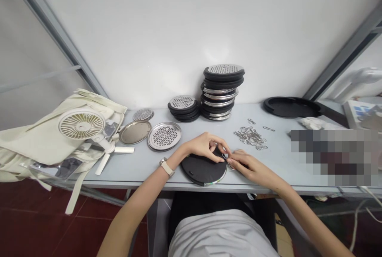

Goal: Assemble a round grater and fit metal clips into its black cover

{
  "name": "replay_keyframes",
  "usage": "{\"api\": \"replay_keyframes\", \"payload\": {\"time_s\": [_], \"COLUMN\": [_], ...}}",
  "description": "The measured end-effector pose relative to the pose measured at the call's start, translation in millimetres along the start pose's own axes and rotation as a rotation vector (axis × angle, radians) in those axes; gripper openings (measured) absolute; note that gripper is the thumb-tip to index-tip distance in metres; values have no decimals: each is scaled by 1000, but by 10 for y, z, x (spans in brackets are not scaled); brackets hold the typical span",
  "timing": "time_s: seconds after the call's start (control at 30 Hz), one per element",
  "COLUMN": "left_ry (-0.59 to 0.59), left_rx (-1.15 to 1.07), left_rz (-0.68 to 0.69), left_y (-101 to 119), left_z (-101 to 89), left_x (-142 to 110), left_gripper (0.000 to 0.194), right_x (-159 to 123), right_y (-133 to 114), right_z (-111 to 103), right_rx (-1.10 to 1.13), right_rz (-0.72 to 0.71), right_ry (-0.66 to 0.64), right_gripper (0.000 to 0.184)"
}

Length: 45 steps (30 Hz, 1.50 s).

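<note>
A round black disc (pixel 200 169) with a shiny metal rim lies at the table's front edge. My left hand (pixel 205 145) rests on its far edge, fingers curled and pinching at the rim. My right hand (pixel 243 162) meets it from the right, fingertips pinched on a small metal clip (pixel 227 158) at the disc's edge. A wristwatch (pixel 166 166) is on my left wrist. A heap of loose metal clips (pixel 250 135) lies just beyond my right hand.
Two stacks of black discs with perforated metal tops (pixel 221 92) (pixel 183 108) stand at the wall. Perforated and plain metal plates (pixel 164 135) (pixel 135 131) lie to the left, beside a white fan (pixel 82 123) on a cream bag. Black lids (pixel 291 107) sit far right.
</note>
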<state>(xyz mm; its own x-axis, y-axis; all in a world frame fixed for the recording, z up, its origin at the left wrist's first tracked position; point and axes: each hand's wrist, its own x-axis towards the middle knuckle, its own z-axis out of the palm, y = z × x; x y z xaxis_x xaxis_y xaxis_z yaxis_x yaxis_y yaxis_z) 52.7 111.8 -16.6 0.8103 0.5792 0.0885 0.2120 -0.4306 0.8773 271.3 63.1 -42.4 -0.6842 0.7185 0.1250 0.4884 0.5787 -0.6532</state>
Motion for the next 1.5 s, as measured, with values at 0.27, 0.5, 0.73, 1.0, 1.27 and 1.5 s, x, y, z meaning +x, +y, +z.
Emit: {"api": "replay_keyframes", "payload": {"time_s": [0.27, 0.5, 0.73, 1.0, 1.27, 1.5], "left_ry": [-1, -4, 2, -13, 10, 30], "left_rx": [4, 1, -13, 4, -16, -54], "left_rz": [-12, -24, -14, -50, -7, -30], "left_y": [0, -1, -3, 58, 47, 96], "left_z": [1, 1, 6, 13, 9, 15], "left_x": [0, 2, -1, -2, 11, -10], "left_gripper": [41, 41, 40, 37, 35, 31], "right_x": [-4, -6, -10, -26, 26, 14], "right_y": [7, 11, 4, -14, -45, -62], "right_z": [11, 14, 18, -1, 132, 101], "right_rx": [-4, -5, -4, 9, -155, -127], "right_rz": [11, 2, 8, 32, 33, 1], "right_ry": [-1, 4, 5, 31, 168, 135], "right_gripper": [36, 35, 35, 35, 33, 30]}}
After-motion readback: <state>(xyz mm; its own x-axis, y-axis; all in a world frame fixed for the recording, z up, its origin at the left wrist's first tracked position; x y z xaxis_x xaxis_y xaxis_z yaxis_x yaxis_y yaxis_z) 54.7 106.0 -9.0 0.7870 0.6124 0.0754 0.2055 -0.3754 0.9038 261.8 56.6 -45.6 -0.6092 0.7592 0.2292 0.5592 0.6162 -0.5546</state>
